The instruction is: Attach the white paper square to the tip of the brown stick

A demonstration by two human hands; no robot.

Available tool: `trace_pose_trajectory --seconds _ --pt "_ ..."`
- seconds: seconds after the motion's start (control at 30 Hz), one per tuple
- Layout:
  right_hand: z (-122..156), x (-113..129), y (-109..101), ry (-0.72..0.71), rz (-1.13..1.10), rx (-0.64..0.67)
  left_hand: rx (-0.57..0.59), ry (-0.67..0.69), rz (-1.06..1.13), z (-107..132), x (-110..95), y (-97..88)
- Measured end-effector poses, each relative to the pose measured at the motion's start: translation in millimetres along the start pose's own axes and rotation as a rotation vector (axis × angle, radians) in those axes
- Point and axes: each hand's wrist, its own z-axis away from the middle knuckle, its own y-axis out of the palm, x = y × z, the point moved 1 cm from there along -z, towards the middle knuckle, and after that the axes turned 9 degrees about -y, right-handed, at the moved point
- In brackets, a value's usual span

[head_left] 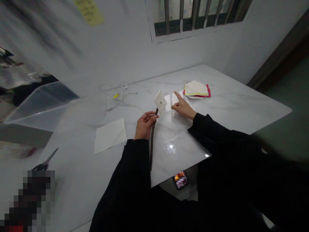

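My left hand (145,125) is closed around a thin dark brown stick (152,145), just below its upper end. A white folded-paper pinwheel (160,102) with a small dark dot at its centre sits at the stick's top. To the right of it, my right hand (182,108) is apart from the paper, index finger stretched out and the other fingers bent, holding nothing that I can see. Tiny objects (165,93) lie on the table behind the pinwheel, too small to name.
On the marble-patterned table (241,100) lie a stack of coloured paper (196,90), a white sheet (111,135), a tangled white cable (120,96) and scissors (45,161). A clear plastic box (43,100) is at left. A barred window (193,16) is in the wall.
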Motion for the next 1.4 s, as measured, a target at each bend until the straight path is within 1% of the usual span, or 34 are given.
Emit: trace_pose_trajectory --seconds 0.07,0.13,0.2,0.23,0.27,0.3,0.4,0.47,0.63,0.93,1.4 --pt "-8 -2 -9 -0.107 0.098 0.065 0.002 -0.002 0.001 0 0 -0.5" --pt "-12 -4 -16 -0.147 0.171 0.214 0.007 -0.003 0.008 0 1 -1.1" --pt "-12 -6 -21 -0.131 0.174 0.412 0.009 -0.003 0.017 0 1 -1.6" --pt "-11 -6 -23 -0.113 0.153 0.489 0.008 0.000 0.023 0 2 -1.8" --pt "-9 -7 -25 -0.094 0.128 0.526 0.009 0.001 0.028 0 2 -1.8" --pt "-8 -8 -26 -0.074 0.106 0.519 0.011 0.001 0.033 0 2 -1.7" --pt "-4 -11 -25 -0.020 0.087 0.378 0.017 -0.002 0.045 1 1 -0.8" --pt "-5 -14 -22 -0.011 0.093 0.315 0.013 -0.002 0.051 1 0 -0.3" --pt "-8 -21 -17 -0.039 0.104 0.257 0.012 -0.003 0.057 1 -1 0.1" --pt "-9 -24 -18 -0.041 0.091 0.214 0.010 0.006 0.044 1 -2 1.3" --pt "-10 -23 -19 -0.048 0.109 0.219 0.009 0.007 0.028 -1 0 0.6"
